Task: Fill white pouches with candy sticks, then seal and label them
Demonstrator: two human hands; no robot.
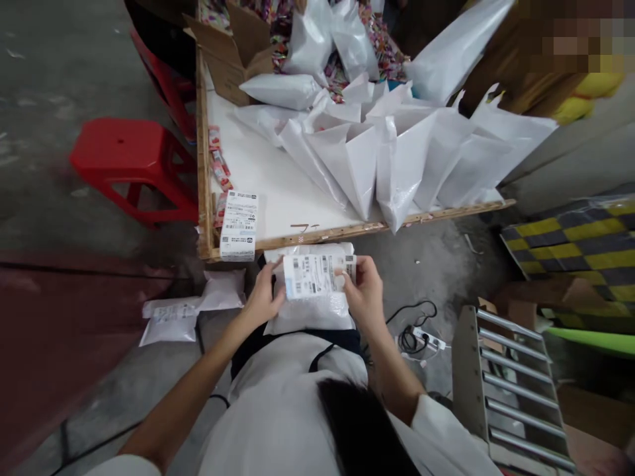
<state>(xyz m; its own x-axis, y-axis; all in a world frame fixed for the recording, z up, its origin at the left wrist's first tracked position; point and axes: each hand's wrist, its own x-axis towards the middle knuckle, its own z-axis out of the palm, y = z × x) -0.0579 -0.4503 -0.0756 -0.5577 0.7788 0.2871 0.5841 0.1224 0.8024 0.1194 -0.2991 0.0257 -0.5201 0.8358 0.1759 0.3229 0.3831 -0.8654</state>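
A white plastic package [317, 314] lies across my lap at the table's front edge. Over it is a white printed label [312, 276]. My right hand [364, 291] pinches the label's right end, thumb on top. At the label's left end, my left hand [266, 291] has its thumb and fingers apart around the corner of the package; whether it touches the label is hard to see. A stack of printed labels [239, 225] sits on the table's front left corner.
White bags [352, 158] stand along the table [278, 211], with an open cardboard box [231, 53] and small wrapped items behind. A red stool [119, 149] is left. Packages [171, 320] lie on the floor at left; a roller conveyor [516, 377] and power strip [429, 339] are right.
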